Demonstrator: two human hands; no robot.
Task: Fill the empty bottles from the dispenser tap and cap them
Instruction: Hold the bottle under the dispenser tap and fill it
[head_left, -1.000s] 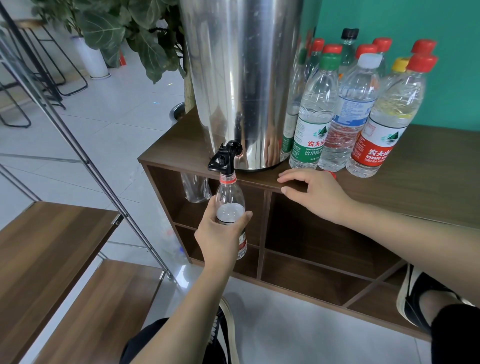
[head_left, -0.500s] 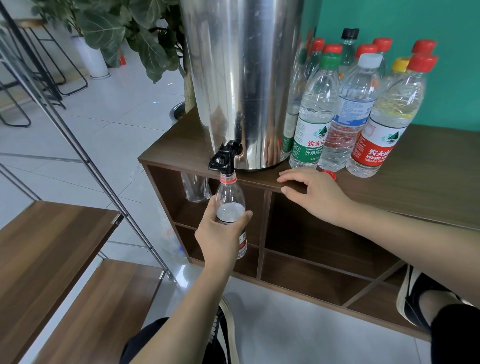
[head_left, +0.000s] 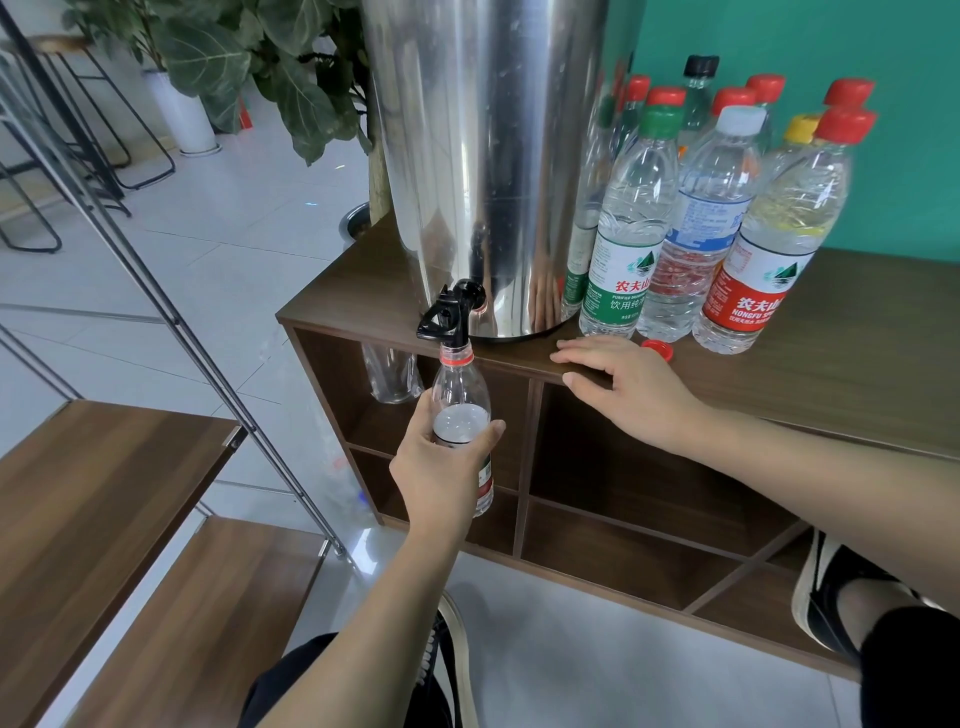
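Hands: left hand (head_left: 441, 467) grips the open bottle (head_left: 461, 410) upright with its neck at the tap (head_left: 451, 321), right hand (head_left: 631, 392) flat and empty on the worktop (head_left: 831, 364) edge beside the loose red cap (head_left: 657, 349); filling in hand, level near the shoulder, so closing the tap and capping appear next

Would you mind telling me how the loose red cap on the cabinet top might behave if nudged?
The red cap looks small and thin, so it probably slides easily on the smooth cabinet top. It lies flat beside the right hand, so rolling seems unlikely unless tipped on edge.
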